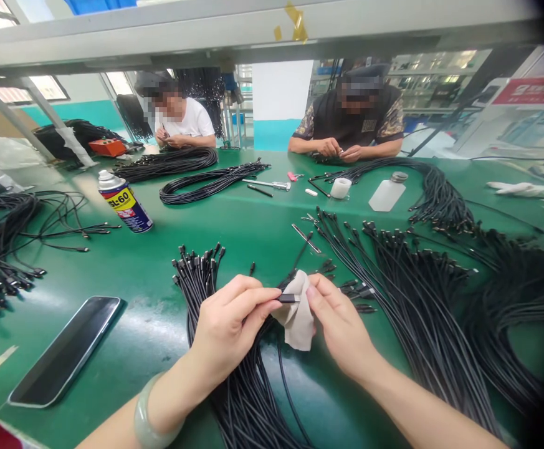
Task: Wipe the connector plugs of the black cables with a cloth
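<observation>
My left hand (232,321) pinches the plug end of a black cable (288,299) between thumb and fingertips. My right hand (339,321) holds a small grey-white cloth (300,321) against that plug. Both hands hover over a bundle of black cables (197,274) lying on the green table (253,218). A pale green bangle (143,418) circles my left wrist.
A phone (66,349) lies at the left, a spray can (124,202) behind it. More cable bundles (416,280) spread to the right and far left. A white bottle (387,192), tape roll (341,187) and tweezers (306,237) lie mid-table. Two people work opposite.
</observation>
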Demonstrator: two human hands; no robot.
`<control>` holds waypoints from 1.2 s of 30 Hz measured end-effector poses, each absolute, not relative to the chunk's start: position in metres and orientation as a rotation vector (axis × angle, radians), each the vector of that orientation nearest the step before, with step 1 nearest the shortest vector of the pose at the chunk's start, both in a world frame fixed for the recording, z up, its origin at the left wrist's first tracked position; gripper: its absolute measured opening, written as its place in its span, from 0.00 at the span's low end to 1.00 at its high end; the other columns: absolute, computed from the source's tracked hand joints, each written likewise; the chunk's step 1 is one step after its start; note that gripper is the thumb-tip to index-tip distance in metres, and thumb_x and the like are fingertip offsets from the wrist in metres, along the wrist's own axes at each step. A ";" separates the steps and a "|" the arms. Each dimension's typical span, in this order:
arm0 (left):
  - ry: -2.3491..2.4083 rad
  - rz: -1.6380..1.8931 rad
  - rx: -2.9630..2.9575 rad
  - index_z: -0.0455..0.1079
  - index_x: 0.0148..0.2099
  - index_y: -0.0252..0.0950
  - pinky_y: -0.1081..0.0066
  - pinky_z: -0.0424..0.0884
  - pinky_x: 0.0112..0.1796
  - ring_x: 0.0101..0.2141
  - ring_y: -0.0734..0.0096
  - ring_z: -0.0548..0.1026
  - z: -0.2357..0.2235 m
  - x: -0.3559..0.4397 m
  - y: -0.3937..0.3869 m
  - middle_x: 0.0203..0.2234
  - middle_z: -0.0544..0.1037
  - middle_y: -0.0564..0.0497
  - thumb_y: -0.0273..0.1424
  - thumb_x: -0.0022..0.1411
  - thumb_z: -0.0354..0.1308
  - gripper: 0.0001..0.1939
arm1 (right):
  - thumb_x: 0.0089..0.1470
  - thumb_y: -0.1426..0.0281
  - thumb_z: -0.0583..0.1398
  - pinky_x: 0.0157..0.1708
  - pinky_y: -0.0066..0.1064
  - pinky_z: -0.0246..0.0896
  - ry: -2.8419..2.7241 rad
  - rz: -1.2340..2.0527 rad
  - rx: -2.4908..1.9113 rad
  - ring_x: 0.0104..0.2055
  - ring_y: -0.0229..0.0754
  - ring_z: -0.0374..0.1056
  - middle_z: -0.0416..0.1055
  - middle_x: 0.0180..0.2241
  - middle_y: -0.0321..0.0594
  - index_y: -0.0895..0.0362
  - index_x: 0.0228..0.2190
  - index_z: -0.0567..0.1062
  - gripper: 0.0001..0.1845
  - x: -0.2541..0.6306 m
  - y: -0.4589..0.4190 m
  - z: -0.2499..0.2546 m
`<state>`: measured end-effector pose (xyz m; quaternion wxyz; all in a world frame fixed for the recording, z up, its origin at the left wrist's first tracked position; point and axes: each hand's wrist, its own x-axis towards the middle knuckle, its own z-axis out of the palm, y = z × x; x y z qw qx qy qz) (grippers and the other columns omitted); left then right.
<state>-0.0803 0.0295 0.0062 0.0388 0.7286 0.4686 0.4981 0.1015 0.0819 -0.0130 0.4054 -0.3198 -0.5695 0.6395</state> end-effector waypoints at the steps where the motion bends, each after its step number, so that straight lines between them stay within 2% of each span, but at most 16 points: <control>1: 1.444 1.537 2.225 0.76 0.45 0.38 0.76 0.72 0.34 0.33 0.74 0.75 0.006 -0.080 0.030 0.32 0.77 0.51 0.23 0.65 0.60 0.08 | 0.65 0.54 0.56 0.22 0.25 0.58 -1.460 1.600 -0.801 0.23 0.36 0.58 0.63 0.23 0.31 0.54 0.34 0.70 0.16 0.102 0.080 -0.012; 5: 1.425 1.578 2.241 0.75 0.44 0.36 0.77 0.71 0.34 0.32 0.75 0.74 0.003 -0.081 0.031 0.31 0.76 0.51 0.22 0.64 0.61 0.07 | 0.65 0.55 0.55 0.24 0.27 0.59 -1.560 1.527 -0.807 0.24 0.36 0.58 0.63 0.24 0.32 0.54 0.32 0.69 0.16 0.103 0.076 -0.010; 11: 1.416 1.514 2.378 0.75 0.47 0.35 0.75 0.71 0.32 0.32 0.74 0.73 -0.004 -0.080 0.031 0.32 0.76 0.50 0.21 0.64 0.61 0.10 | 0.69 0.59 0.49 0.26 0.29 0.59 -1.773 1.413 -0.831 0.21 0.37 0.61 0.66 0.20 0.29 0.54 0.34 0.65 0.15 0.107 0.078 -0.009; 19: 1.472 1.479 2.456 0.74 0.48 0.36 0.73 0.72 0.34 0.32 0.72 0.74 -0.006 -0.077 0.030 0.33 0.76 0.49 0.22 0.62 0.62 0.12 | 0.70 0.64 0.47 0.27 0.31 0.55 -2.024 0.993 -0.884 0.24 0.38 0.58 0.63 0.23 0.32 0.53 0.31 0.63 0.14 0.110 0.080 -0.007; 25: 1.467 1.528 2.447 0.75 0.50 0.36 0.73 0.72 0.33 0.31 0.74 0.73 -0.006 -0.075 0.029 0.32 0.75 0.50 0.22 0.62 0.63 0.14 | 0.70 0.64 0.47 0.27 0.29 0.56 -1.967 1.017 -0.851 0.25 0.38 0.59 0.63 0.25 0.33 0.54 0.34 0.64 0.13 0.108 0.074 -0.005; 36: 1.352 1.683 2.292 0.76 0.50 0.34 0.77 0.70 0.31 0.31 0.77 0.72 -0.004 -0.075 0.028 0.31 0.73 0.52 0.19 0.62 0.62 0.14 | 0.71 0.64 0.45 0.26 0.28 0.56 -1.795 0.941 -0.879 0.25 0.36 0.59 0.61 0.25 0.32 0.54 0.32 0.64 0.16 0.108 0.072 -0.008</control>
